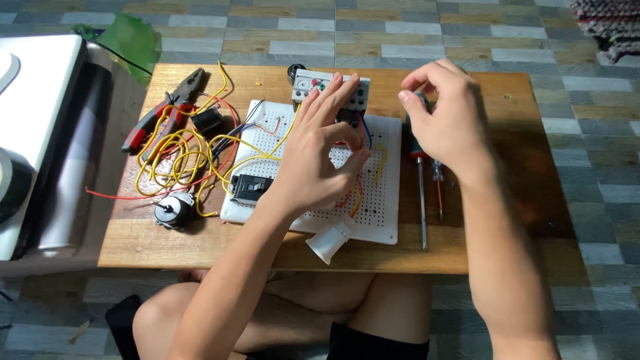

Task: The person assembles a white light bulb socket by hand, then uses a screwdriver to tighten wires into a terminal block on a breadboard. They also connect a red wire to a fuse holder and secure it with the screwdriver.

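Screwdriver [420, 157], held upright-tilted over the right part of the table [507, 220], just beside the white perforated board [383, 200]. The right hand [445, 123] closes its grip around the handle top, fingertips pinching the cap; the thin steel shaft points down toward the near edge. Judged light, rigid and easy to turn; best taken by the thick handle, not the slim, slippery shaft. A second, smaller screwdriver [438, 183] lies alongside. The left hand [320, 157] hovers over the board with thumb and forefinger nearly meeting in a narrow grip; whether it holds a wire cannot be told. Yellow wires [173, 150], pliers [163, 110] and a small motor [175, 211] lie left.
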